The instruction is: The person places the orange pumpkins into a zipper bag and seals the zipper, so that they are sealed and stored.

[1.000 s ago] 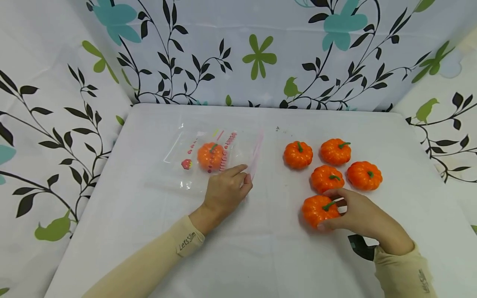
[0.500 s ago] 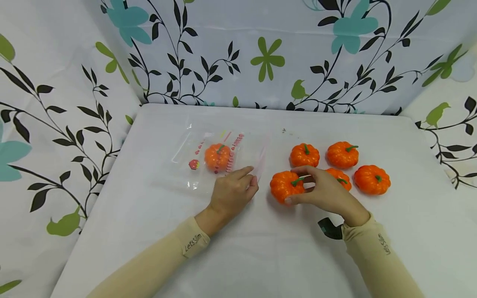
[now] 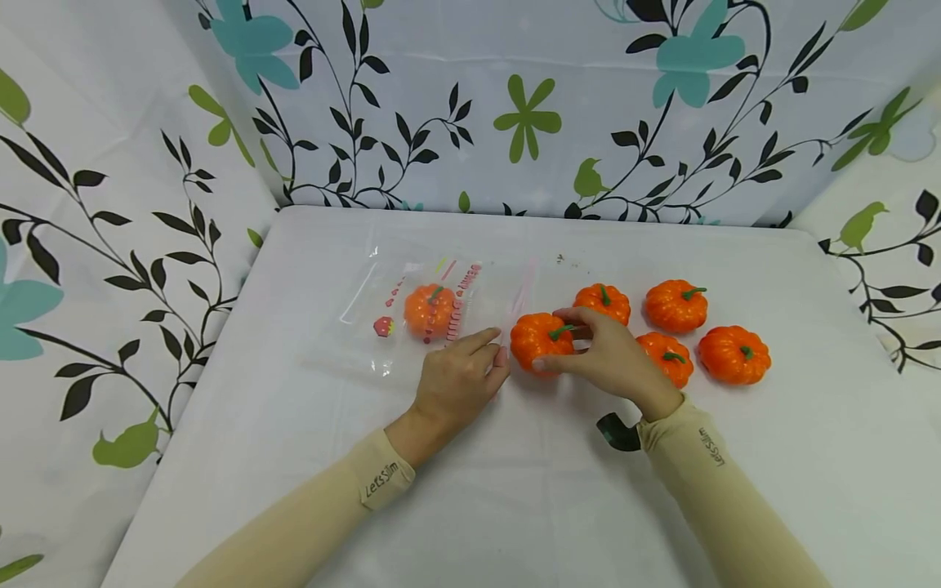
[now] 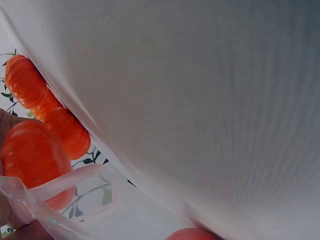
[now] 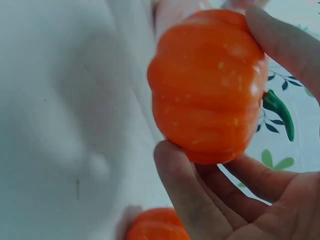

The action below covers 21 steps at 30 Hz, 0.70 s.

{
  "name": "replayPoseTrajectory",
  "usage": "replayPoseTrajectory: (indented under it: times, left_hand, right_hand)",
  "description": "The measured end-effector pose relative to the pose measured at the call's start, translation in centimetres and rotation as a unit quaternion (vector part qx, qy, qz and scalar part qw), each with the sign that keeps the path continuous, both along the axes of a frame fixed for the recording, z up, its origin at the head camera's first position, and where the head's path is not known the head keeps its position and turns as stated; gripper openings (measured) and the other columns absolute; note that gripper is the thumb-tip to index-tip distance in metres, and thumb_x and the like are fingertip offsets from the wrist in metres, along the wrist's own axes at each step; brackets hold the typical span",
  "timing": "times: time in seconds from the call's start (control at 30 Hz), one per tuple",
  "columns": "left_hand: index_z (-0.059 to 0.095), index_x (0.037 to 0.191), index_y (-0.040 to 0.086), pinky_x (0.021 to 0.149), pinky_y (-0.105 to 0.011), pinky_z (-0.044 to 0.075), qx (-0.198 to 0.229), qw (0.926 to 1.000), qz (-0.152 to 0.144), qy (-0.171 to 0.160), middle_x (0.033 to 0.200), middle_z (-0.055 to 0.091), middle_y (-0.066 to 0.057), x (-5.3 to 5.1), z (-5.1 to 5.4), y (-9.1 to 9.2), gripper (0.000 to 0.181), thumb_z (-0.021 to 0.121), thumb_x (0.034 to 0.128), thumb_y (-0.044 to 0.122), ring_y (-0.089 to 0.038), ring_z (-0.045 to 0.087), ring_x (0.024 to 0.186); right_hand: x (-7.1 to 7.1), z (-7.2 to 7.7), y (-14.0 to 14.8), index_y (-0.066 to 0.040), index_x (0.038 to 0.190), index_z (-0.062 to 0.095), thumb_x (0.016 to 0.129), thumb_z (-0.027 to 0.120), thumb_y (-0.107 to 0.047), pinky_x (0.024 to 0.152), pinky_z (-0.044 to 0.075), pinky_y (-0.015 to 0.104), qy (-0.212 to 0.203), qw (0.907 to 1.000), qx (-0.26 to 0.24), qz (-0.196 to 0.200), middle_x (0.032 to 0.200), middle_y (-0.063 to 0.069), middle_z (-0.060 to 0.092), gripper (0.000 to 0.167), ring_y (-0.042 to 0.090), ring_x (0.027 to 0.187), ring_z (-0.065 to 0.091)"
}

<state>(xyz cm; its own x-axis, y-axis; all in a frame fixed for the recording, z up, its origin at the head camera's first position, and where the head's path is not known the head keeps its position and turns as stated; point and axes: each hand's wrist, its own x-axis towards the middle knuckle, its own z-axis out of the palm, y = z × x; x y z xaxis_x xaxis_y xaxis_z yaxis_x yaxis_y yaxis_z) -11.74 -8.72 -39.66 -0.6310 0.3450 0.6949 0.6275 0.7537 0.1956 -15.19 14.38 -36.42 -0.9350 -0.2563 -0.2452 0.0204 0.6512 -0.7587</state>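
My right hand [image 3: 613, 355] grips a small orange toy pumpkin [image 3: 542, 341] with a green stem, thumb on the near side and fingers on the far side. The right wrist view shows this pumpkin [image 5: 210, 90] held above the white surface. Lying flat to the left is a clear zip bag [image 3: 360, 339] with red print and a pink-edged mouth on its right. Another pumpkin [image 3: 429, 312] is inside it. My left hand [image 3: 457, 376] pinches the bag's mouth near its front corner. In the left wrist view the bag's edge [image 4: 75, 180] stands raised and parted from the layer below.
Several more pumpkins sit on the right of the white table [image 3: 470, 506]: one at the back [image 3: 676, 305], one farthest right [image 3: 733, 354], and two partly behind my right hand and wrist [image 3: 665, 359]. A patterned cloth [image 3: 441, 106] hangs behind the table.
My right hand has picked up the nearest pumpkin and carried it left and away from me to the bag's mouth. The left hand stays at the bag's edge. The head view has shifted slightly.
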Motion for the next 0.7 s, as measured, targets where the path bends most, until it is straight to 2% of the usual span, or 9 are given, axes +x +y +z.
replayPoseTrajectory:
  times: [0.23, 0.47, 0.57, 0.7]
  left_hand:
    - [0.077, 0.079, 0.001, 0.064, -0.033, 0.061, 0.009, 0.9995, 0.002, 0.031, 0.098, 0.077, -0.010, -0.1, -0.2, 0.0, 0.007, 0.074, 0.0815, 0.008, -0.023, 0.075, 0.077]
    - [0.079, 0.083, 0.001, 0.071, -0.033, 0.061, 0.007, 0.9993, -0.004, 0.036, 0.098, 0.077, -0.010, -0.1, -0.1, -0.1, 0.011, 0.072, 0.0851, 0.008, -0.022, 0.075, 0.083]
    - [0.079, 0.083, 0.001, 0.072, -0.033, 0.061, 0.007, 0.9990, -0.006, 0.042, 0.098, 0.077, -0.010, -0.2, -0.1, -0.1, 0.011, 0.071, 0.0854, 0.009, -0.022, 0.075, 0.084]
    - [0.080, 0.086, 0.001, 0.072, -0.033, 0.061, 0.005, 0.9986, -0.007, 0.053, 0.098, 0.077, -0.009, -0.1, -0.2, 0.0, 0.012, 0.072, 0.0856, 0.010, -0.021, 0.075, 0.085]
  right_hand:
    - [-0.8, -0.8, -1.4, -0.011, 0.142, 0.054, 0.073, 0.085, -0.056, 0.095, 0.053, 0.050, 0.018, 0.9997, -0.016, -0.010, 0.134, 0.007, 0.059, 0.088, 0.031, 0.119, 0.059]
    - [-1.2, -1.1, -2.9, -0.015, 0.141, 0.055, 0.070, 0.085, -0.060, 0.093, 0.054, 0.049, 0.022, 0.9995, -0.016, -0.014, 0.131, 0.006, 0.060, 0.090, 0.030, 0.119, 0.058]
    - [-1.5, -1.5, -3.5, -0.014, 0.143, 0.054, 0.073, 0.085, -0.055, 0.094, 0.054, 0.048, 0.023, 0.9996, -0.014, -0.014, 0.133, 0.007, 0.060, 0.087, 0.030, 0.119, 0.058]
    - [-1.8, -2.0, -4.5, -0.009, 0.143, 0.054, 0.079, 0.084, -0.041, 0.094, 0.055, 0.047, 0.026, 0.9996, -0.011, -0.008, 0.135, 0.009, 0.060, 0.078, 0.030, 0.118, 0.060]
